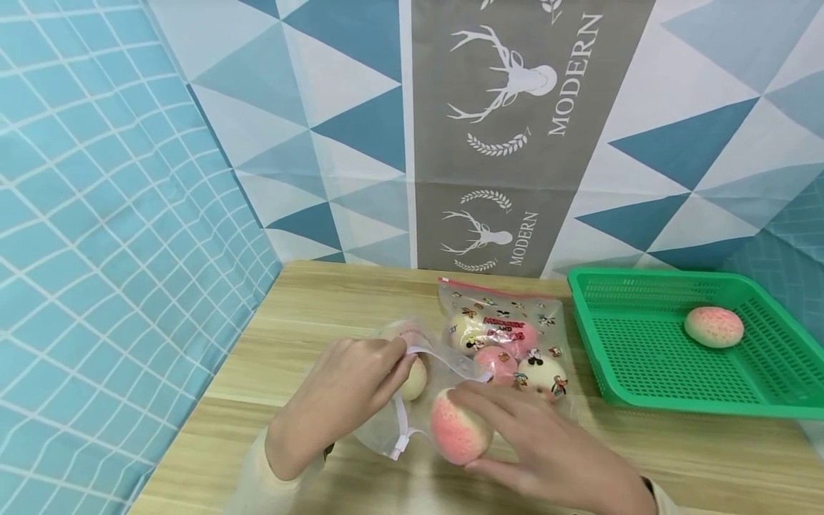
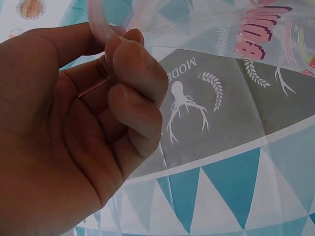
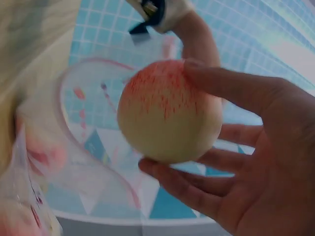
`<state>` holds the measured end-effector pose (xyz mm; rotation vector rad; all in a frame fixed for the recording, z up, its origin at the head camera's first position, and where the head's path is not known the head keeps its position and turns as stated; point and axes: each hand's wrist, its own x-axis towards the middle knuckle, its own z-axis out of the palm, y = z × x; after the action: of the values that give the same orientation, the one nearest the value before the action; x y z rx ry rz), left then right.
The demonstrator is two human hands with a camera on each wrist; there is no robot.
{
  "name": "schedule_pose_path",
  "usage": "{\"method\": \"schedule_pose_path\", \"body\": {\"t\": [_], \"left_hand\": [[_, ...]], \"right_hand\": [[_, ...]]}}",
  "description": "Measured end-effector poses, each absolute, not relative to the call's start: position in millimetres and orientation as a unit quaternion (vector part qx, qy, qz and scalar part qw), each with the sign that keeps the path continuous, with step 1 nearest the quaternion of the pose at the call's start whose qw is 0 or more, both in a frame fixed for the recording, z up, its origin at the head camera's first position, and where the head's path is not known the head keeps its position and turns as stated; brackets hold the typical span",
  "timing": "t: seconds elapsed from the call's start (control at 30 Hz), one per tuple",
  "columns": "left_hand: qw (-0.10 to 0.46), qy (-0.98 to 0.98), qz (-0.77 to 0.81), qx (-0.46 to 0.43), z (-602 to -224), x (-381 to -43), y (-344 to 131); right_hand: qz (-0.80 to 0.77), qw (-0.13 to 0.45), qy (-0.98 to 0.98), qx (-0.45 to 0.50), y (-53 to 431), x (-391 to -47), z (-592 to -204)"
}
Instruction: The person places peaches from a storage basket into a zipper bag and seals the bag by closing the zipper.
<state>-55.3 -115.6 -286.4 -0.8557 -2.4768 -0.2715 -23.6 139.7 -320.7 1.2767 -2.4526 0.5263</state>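
A clear zip bag (image 1: pixel 380 429) with a pale slider strip stands with its mouth spread open. My left hand (image 1: pixel 350 393) pinches the bag's rim between thumb and fingers; in the left wrist view the strip (image 2: pixel 100 22) runs into the fingertips. Inside the bag lies a pale peach (image 1: pixel 414 380), partly hidden by that hand. My right hand (image 1: pixel 541 443) grips a pink and cream peach (image 1: pixel 458 429) right at the bag's mouth. The right wrist view has this peach (image 3: pixel 170 115) between the thumb and the fingers.
Behind the open bag lies a printed zip bag (image 1: pixel 502 304) with a red seal, holding several peaches. A green basket (image 1: pixel 599 357) stands on the right with one peach (image 1: pixel 713 327) in it. Everything rests on a wooden table (image 1: pixel 257 379) against patterned cloth walls.
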Motion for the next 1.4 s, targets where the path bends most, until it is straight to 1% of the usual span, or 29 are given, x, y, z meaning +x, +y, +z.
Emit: {"method": "schedule_pose_path", "body": {"t": [0.17,0.27,0.4,0.5,0.6,0.73,0.93,1.17,1.23,1.4], "left_hand": [[0.247,-0.905,-0.094,-0.332,-288,-57,-112],[0.247,-0.903,-0.092,-0.340,-289,-58,-110],[0.239,-0.906,-0.081,-0.340,-291,-56,-108],[0.231,-0.909,-0.073,-0.339,-291,-55,-107],[0.229,-0.909,-0.069,-0.340,-291,-54,-107],[0.235,-0.912,-0.065,-0.331,-290,-53,-107],[0.235,-0.914,-0.068,-0.324,-287,-53,-111],[0.248,-0.904,-0.083,-0.338,-286,-55,-111],[0.247,-0.904,-0.086,-0.338,-287,-55,-111],[0.245,-0.903,-0.088,-0.341,-289,-56,-111]], "right_hand": [[0.127,0.140,-0.883,0.429,117,-31,-334],[0.124,0.134,-0.882,0.434,102,-36,-342],[0.127,0.136,-0.873,0.451,81,-46,-356],[0.126,0.149,-0.868,0.456,68,-55,-368],[0.130,0.148,-0.867,0.458,62,-59,-378],[0.124,0.132,-0.865,0.468,64,-60,-384],[0.106,0.122,-0.853,0.497,75,-56,-372],[0.134,0.078,-0.871,0.467,96,-50,-347],[0.130,0.076,-0.879,0.453,102,-49,-340],[0.130,0.096,-0.890,0.426,117,-46,-325]]}}
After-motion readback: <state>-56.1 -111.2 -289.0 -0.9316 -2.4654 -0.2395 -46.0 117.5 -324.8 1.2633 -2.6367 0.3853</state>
